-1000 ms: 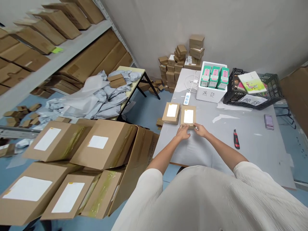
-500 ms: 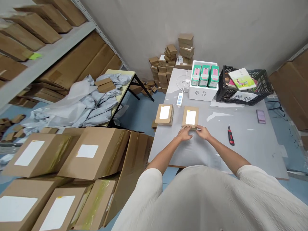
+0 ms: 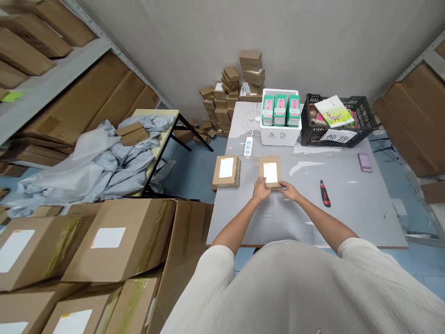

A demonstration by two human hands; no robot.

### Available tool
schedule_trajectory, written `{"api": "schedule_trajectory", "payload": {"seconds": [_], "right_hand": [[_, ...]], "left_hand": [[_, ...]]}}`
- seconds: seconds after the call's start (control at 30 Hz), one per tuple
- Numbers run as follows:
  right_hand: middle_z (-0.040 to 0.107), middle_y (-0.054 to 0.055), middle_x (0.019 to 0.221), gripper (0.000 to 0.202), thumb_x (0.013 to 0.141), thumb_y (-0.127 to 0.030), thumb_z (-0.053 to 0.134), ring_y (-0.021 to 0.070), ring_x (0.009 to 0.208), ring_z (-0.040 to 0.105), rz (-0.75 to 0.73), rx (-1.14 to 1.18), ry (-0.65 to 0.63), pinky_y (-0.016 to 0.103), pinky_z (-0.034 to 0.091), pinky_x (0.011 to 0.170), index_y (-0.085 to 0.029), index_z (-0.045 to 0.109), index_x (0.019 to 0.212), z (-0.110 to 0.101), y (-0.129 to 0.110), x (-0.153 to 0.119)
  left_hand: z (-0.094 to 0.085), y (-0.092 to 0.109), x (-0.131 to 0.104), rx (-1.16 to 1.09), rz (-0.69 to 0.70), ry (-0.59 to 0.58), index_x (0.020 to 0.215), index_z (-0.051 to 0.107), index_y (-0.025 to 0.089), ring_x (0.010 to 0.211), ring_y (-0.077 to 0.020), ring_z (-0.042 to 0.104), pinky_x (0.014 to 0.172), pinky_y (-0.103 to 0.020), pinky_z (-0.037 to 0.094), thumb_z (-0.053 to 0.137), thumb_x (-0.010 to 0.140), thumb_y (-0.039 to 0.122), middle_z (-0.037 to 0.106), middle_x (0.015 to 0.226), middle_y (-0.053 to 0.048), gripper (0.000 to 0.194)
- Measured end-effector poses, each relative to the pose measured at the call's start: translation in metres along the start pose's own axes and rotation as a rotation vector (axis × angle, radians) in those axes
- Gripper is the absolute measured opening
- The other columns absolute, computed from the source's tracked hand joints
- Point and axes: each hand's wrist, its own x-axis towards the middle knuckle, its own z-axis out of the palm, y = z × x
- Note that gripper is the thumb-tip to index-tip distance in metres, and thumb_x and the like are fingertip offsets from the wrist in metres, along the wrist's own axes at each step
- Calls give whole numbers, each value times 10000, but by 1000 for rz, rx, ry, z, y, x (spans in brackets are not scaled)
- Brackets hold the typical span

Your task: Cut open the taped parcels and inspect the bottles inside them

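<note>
A small cardboard box (image 3: 274, 160) with a white label lies on the grey-covered table before me. My left hand (image 3: 261, 189) grips its near left corner, with the thumb along the front edge and fingers at the side. At the near right corner, my right hand (image 3: 289, 190) holds the box between thumb and fingers. The undersides of the fingers are hidden. Left of it sits another labelled cardboard box (image 3: 219, 170), apart from my hands. A red and black utility knife (image 3: 325, 194) lies on the table to the right.
Behind stand a power strip (image 3: 248, 147), a white foam bin (image 3: 278, 137) with green-and-pink boxes, and a black crate (image 3: 306, 125) with booklets. A pixelated purple item (image 3: 365, 162) lies at right. Large cartons (image 3: 139, 232) and a side table (image 3: 167, 132) with grey bags occupy the left.
My left hand has shifted from the near top edge of the box to its left corner. My right hand stays at the right corner. The view has swung slightly right.
</note>
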Motion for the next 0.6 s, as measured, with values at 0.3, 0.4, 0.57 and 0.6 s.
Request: {"api": "schedule_trajectory", "payload": {"seconds": [0.3, 0.4, 0.57, 0.6], "right_hand": [[739, 87, 1438, 463, 921, -242, 707, 261, 1228, 760, 99, 16, 97, 441, 562, 1155, -227, 728, 1383, -53, 22, -32], [748, 87, 1424, 459, 914, -216, 702, 255, 1198, 777, 117, 40, 114, 433, 577, 1135, -229, 727, 1372, -70, 30, -41], [769, 86, 1381, 404, 908, -201, 690, 240, 1170, 786, 138, 29, 102, 405, 587, 1115, -222, 747, 1308, -82, 38, -55], [778, 83, 1360, 385, 906, -204, 695, 241, 1164, 786, 130, 28, 96, 405, 589, 1110, -223, 754, 1285, -82, 39, -57]], "left_hand": [[36, 38, -11, 1, 60, -103, 1577, 538, 219, 1612, -417, 360, 1298, -506, 356, 765, 834, 341, 302, 1784, -163, 787], [47, 54, -14, 12, 94, -126, 1570, 546, 211, 1609, -401, 377, 1303, -483, 353, 762, 836, 315, 312, 1781, -165, 773], [56, 70, -14, -34, 81, -112, 1517, 595, 208, 1593, -399, 406, 1290, -484, 367, 771, 811, 300, 374, 1755, -169, 734], [56, 72, -13, -100, 65, -77, 1476, 625, 209, 1573, -395, 435, 1281, -479, 379, 784, 792, 297, 431, 1722, -165, 708]]}}
